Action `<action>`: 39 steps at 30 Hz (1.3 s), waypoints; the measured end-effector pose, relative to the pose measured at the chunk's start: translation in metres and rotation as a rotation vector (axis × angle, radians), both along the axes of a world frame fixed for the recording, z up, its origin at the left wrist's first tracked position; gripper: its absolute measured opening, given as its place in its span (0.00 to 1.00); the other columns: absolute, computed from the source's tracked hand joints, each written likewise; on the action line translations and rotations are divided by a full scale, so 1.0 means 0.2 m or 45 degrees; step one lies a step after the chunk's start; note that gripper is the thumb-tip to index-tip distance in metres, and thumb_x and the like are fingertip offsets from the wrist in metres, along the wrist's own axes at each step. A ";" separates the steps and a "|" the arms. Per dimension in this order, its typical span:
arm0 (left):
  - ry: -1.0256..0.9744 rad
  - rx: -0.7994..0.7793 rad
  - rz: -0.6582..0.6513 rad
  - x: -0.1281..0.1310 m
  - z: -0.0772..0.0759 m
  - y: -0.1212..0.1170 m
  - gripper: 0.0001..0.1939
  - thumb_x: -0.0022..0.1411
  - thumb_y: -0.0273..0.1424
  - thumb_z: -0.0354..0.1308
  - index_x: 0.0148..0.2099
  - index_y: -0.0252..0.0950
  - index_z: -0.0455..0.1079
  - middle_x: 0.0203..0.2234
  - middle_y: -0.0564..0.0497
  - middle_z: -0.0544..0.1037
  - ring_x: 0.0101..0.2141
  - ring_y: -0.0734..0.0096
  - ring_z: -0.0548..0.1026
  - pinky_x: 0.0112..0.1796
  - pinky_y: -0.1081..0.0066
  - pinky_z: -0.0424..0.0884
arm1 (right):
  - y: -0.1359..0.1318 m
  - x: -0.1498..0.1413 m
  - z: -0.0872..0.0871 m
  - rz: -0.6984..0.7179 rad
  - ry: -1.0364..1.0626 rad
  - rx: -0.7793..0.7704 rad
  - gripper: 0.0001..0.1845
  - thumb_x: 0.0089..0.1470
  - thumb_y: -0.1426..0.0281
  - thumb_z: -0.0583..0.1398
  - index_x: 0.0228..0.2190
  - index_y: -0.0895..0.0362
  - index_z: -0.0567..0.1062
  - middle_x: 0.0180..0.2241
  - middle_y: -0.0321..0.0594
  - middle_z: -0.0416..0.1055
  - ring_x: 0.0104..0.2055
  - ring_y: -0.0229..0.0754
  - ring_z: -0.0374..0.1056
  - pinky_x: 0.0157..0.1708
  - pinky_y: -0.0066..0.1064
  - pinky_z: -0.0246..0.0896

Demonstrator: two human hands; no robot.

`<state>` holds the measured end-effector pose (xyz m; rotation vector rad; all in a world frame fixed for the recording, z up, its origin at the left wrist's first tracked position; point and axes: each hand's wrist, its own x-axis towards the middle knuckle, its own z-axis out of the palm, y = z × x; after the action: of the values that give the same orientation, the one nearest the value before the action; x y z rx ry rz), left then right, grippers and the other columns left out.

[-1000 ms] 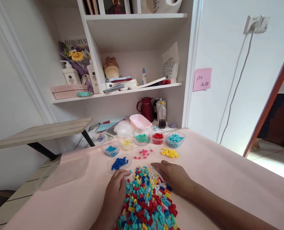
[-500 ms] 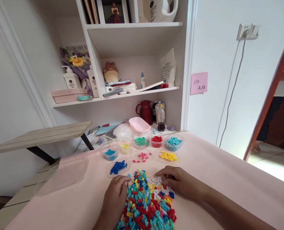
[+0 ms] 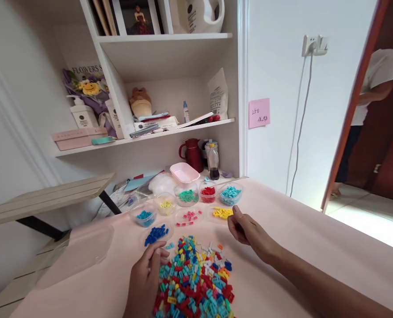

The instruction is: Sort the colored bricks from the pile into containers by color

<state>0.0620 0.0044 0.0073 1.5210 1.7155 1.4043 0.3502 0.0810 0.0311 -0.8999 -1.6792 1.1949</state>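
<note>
A heap of small toy building bricks (image 3: 192, 282) in many colours lies on the pink-covered table. My left hand (image 3: 146, 269) rests at the heap's left edge, fingers loosely stretched toward it, nothing visible in them. A few light-blue bricks (image 3: 170, 245) lie just beyond its fingertips. My right hand (image 3: 247, 229) is held above the table, right of the heap, thumb up and fingers curled in; what they hold, if anything, is hidden. Closest to it are the yellow bricks (image 3: 222, 213) on a clear lid. Dark-blue bricks (image 3: 156, 234) sit on another shallow clear dish.
Behind are pink bricks (image 3: 189, 216) and clear tubs of blue (image 3: 144, 215), pale-yellow (image 3: 165, 204), green (image 3: 187, 195), red (image 3: 208, 193) and turquoise bricks (image 3: 231, 193). A pink basin (image 3: 185, 173), red jug (image 3: 192, 154) and bottle (image 3: 213, 163) stand farther back. Another person (image 3: 375, 88) is in the doorway.
My right hand has lifted off the heap's upper right side and moved toward the yellow bricks, its fingers curling in. My left hand stays by the heap. The view has turned slightly right.
</note>
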 end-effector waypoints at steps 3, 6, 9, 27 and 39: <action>-0.121 0.048 0.029 0.00 0.01 -0.01 0.21 0.61 0.48 0.49 0.44 0.38 0.69 0.28 0.50 0.78 0.29 0.65 0.76 0.33 0.68 0.72 | -0.01 -0.02 -0.01 -0.035 0.004 -0.062 0.36 0.62 0.48 0.36 0.13 0.56 0.55 0.12 0.30 0.44 0.16 0.33 0.41 0.19 0.29 0.37; -0.239 0.064 0.063 0.00 0.02 -0.01 0.20 0.60 0.49 0.49 0.42 0.38 0.67 0.23 0.52 0.77 0.24 0.68 0.74 0.29 0.70 0.71 | -0.03 -0.05 0.00 -0.036 -0.046 -0.059 0.36 0.62 0.48 0.36 0.12 0.56 0.54 0.12 0.30 0.44 0.17 0.33 0.42 0.20 0.29 0.39; -0.342 0.089 0.118 -0.01 0.01 -0.01 0.19 0.60 0.48 0.50 0.41 0.38 0.66 0.20 0.54 0.75 0.21 0.71 0.71 0.24 0.73 0.68 | -0.04 -0.05 0.01 0.014 -0.175 0.031 0.35 0.62 0.49 0.40 0.13 0.56 0.56 0.13 0.30 0.48 0.18 0.34 0.46 0.23 0.29 0.44; -0.252 0.014 0.163 -0.01 0.03 0.00 0.20 0.58 0.46 0.52 0.44 0.37 0.69 0.16 0.56 0.70 0.18 0.72 0.67 0.19 0.76 0.63 | 0.04 0.00 -0.06 0.043 -0.874 0.423 0.19 0.47 0.75 0.58 0.40 0.47 0.79 0.37 0.38 0.73 0.37 0.41 0.68 0.37 0.30 0.61; -0.246 0.053 0.170 0.01 0.05 -0.02 0.16 0.58 0.42 0.52 0.43 0.37 0.69 0.17 0.57 0.70 0.18 0.72 0.67 0.21 0.75 0.65 | 0.01 -0.02 -0.05 0.004 -0.994 0.468 0.11 0.47 0.76 0.57 0.31 0.53 0.76 0.34 0.37 0.72 0.33 0.38 0.66 0.30 0.27 0.56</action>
<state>0.0639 0.0009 0.0177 1.2644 1.7044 1.6068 0.3468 0.0839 0.0215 -1.2055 -2.4059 0.5017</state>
